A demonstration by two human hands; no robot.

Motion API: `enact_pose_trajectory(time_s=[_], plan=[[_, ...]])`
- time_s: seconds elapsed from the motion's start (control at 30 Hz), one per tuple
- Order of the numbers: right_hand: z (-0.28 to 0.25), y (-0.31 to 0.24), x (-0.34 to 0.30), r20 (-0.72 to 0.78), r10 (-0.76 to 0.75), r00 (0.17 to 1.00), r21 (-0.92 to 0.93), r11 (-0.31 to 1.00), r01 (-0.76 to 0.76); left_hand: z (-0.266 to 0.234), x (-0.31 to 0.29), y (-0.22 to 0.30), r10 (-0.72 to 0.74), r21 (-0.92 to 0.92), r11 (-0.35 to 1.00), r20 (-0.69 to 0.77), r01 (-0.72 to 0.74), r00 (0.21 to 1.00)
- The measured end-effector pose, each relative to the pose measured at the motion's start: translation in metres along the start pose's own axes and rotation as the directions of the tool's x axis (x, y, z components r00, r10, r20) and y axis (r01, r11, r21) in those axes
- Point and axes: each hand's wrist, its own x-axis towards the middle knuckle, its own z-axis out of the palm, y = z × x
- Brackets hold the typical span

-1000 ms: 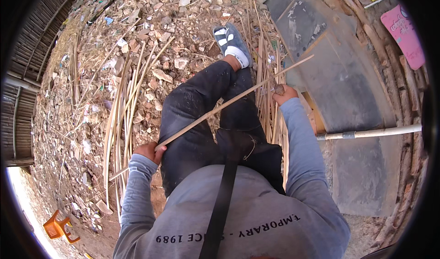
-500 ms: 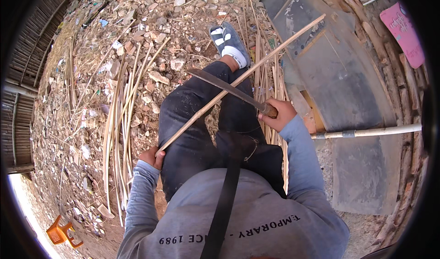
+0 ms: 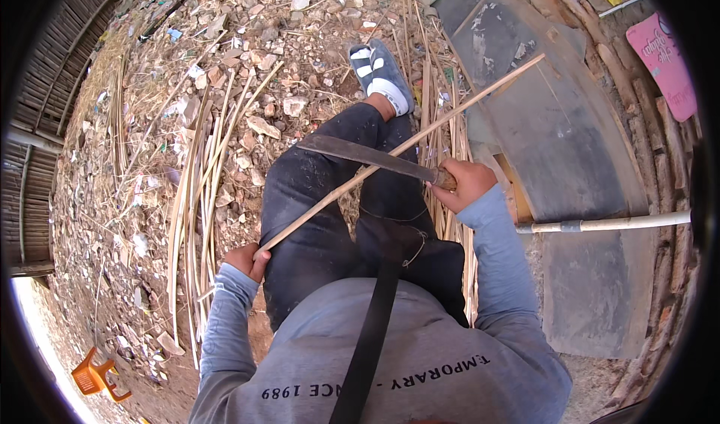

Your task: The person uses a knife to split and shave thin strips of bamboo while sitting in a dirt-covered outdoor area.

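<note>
Right hand [image 3: 466,184] fisted on handle of a long dark blade [image 3: 367,156], blade lying flat across the raised knee. Left hand [image 3: 246,259] gripping lower end of a thin cane stick [image 3: 420,135], which slants up right, crossing the blade. Cut cane strips [image 3: 196,191] piled on rubble at left; white pipe [image 3: 607,223] at right.

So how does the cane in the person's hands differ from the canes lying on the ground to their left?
The held cane is single and slants across the person's legs, off the ground; the ground canes lie in a loose bundle on rubble. A long knife blade rests on the held cane; nothing touches the ground canes. Both are pale, thin and long.
</note>
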Motion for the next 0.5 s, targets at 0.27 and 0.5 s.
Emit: enact_pose_trajectory(time_s=[0.27,0.5], plan=[[0.020,0.001,0.020,-0.101,0.007,0.995,-0.090,0.996,-0.016,0.009,-0.027,-0.006,-0.082,0.005,0.997,-0.036,0.083,0.996],[0.032,0.012,0.038,0.116,-0.042,0.992,-0.212,0.975,0.066,-0.006,-0.015,0.002,-0.160,0.166,0.975,0.050,0.150,0.986]])
